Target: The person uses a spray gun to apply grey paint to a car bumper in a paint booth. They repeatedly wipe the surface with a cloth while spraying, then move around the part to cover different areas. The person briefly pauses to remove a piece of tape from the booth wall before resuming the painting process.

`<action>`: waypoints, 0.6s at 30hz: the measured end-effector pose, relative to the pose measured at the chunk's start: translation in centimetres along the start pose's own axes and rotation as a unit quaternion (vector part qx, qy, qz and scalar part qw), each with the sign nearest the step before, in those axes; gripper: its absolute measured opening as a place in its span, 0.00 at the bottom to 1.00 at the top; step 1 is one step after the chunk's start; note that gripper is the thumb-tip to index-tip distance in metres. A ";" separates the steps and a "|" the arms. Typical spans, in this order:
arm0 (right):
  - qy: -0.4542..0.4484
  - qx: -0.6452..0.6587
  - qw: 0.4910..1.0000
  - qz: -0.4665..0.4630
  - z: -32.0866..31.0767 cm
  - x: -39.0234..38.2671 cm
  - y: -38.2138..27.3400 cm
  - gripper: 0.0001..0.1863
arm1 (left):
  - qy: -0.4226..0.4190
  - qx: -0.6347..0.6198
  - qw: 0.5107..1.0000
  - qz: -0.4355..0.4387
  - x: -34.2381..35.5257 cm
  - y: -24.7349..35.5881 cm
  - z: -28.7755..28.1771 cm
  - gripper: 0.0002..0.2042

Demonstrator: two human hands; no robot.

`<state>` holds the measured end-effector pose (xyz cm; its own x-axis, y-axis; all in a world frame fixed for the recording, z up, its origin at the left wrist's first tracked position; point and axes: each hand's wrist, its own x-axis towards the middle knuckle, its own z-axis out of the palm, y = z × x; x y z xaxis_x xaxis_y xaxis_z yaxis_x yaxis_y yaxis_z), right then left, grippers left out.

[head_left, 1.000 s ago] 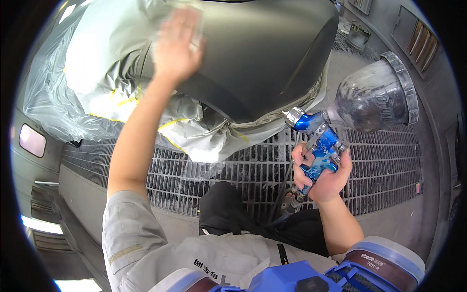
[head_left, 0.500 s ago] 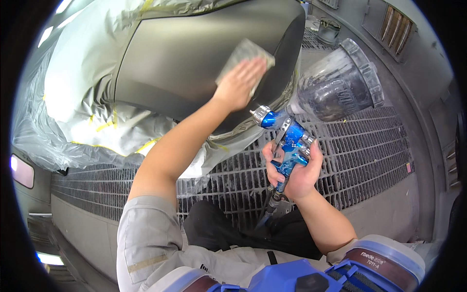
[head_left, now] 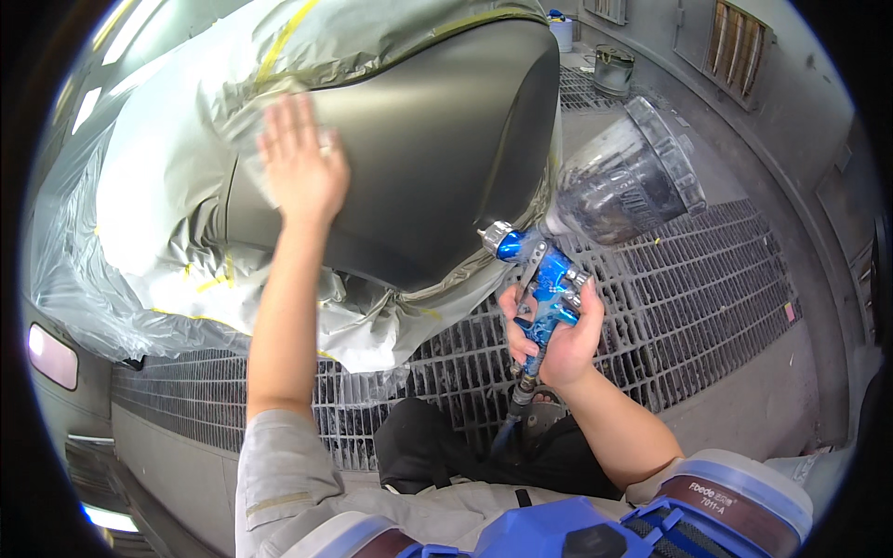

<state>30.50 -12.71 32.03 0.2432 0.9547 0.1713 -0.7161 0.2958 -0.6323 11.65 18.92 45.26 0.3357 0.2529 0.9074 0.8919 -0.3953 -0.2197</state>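
My left hand (head_left: 303, 163) lies flat with its fingers spread, pressing a thin, pale wiping cloth (head_left: 255, 166) to the upper left of a dark grey car body panel (head_left: 419, 139). Most of the cloth is hidden under the hand. My right hand (head_left: 563, 339) is wrapped round the grip of a blue and silver spray gun (head_left: 549, 265), right of the panel's lower edge. The gun's nozzle faces the panel. A large, smeared, see-through paint cup (head_left: 628, 177) tilts up to the right from it. An air hose (head_left: 523, 395) runs down from the grip.
Pale masking sheet (head_left: 153, 177) with yellow tape surrounds the panel, and clear plastic film (head_left: 70, 270) hangs at the left. Underfoot lies a metal floor grating (head_left: 688, 288). A metal bucket (head_left: 613, 70) stands at the back right, near the grey wall (head_left: 800, 102).
My left hand has moved left across the panel with the cloth, from its right side to its upper left edge. The spray gun stays in my right hand; the view has shifted slightly.
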 end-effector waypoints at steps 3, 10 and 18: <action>-0.011 0.031 0.999 -0.011 0.3 0.2 0.4 0.45 | -0.007 0.002 1.000 0.012 0.7 7.7 2.5 0.35; 0.037 0.002 0.999 -0.018 1.7 -0.5 0.4 0.45 | -0.030 -0.024 0.994 0.106 3.2 14.9 5.0 0.33; 0.011 -0.001 0.999 -0.039 1.4 0.1 0.0 0.46 | -0.113 -0.086 0.905 0.402 -0.7 13.4 6.5 0.34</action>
<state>29.62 -12.60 33.11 0.3118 0.9282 0.2032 -0.6930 0.3684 -0.6197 25.38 19.21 39.32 0.9256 -0.0108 0.3783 0.2783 -0.6578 -0.6999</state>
